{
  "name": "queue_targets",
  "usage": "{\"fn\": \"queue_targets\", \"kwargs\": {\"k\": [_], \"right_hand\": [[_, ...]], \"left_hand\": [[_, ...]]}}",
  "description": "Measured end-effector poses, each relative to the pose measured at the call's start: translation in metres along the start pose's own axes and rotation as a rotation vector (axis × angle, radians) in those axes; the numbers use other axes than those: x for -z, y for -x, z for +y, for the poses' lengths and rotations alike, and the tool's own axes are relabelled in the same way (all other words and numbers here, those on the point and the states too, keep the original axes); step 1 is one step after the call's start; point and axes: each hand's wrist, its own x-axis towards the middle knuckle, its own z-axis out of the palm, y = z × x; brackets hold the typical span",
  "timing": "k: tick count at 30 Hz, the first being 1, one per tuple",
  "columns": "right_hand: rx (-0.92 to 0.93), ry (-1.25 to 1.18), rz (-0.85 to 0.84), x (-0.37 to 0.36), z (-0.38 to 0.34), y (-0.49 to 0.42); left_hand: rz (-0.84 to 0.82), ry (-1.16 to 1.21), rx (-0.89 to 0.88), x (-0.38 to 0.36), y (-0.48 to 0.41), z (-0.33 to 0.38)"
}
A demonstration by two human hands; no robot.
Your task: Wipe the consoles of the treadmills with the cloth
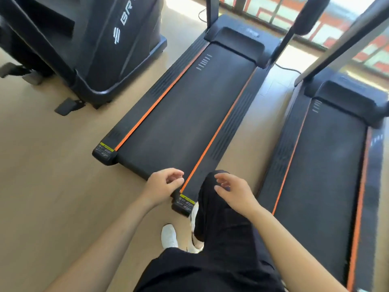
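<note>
Two treadmills stand side by side on pale wood floor (52,175), decks running toward the window (294,9). Near treadmill (189,114): black belt, orange stripe (219,129) down each side, yellow warning label (186,200) at its rear right corner. Second treadmill (328,165) sits to the right, apart, a strip of floor between them. Uprights of both run out of the top of view, consoles not seen. Left hand (162,184) hovers over the rear edge of the near deck, just beside that corner, fingers loosely curled, nothing in it. Right hand (233,192) the same – slack, empty – above a black trouser leg (221,218). The hands are near each other, not touching. White shoe (169,234) on the floor behind the deck. Big black machine (101,49) at the far left; a black cable (288,69) trails on the floor between the treadmills' front ends.
</note>
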Motion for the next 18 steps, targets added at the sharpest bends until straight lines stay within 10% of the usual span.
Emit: {"fn": "queue_targets", "kwargs": {"k": [18], "right_hand": [[-0.102, -0.032, 0.021, 0.252, -0.097, -0.205]], "left_hand": [[-0.342, -0.264, -0.189, 0.073, -0.297, 0.315]]}}
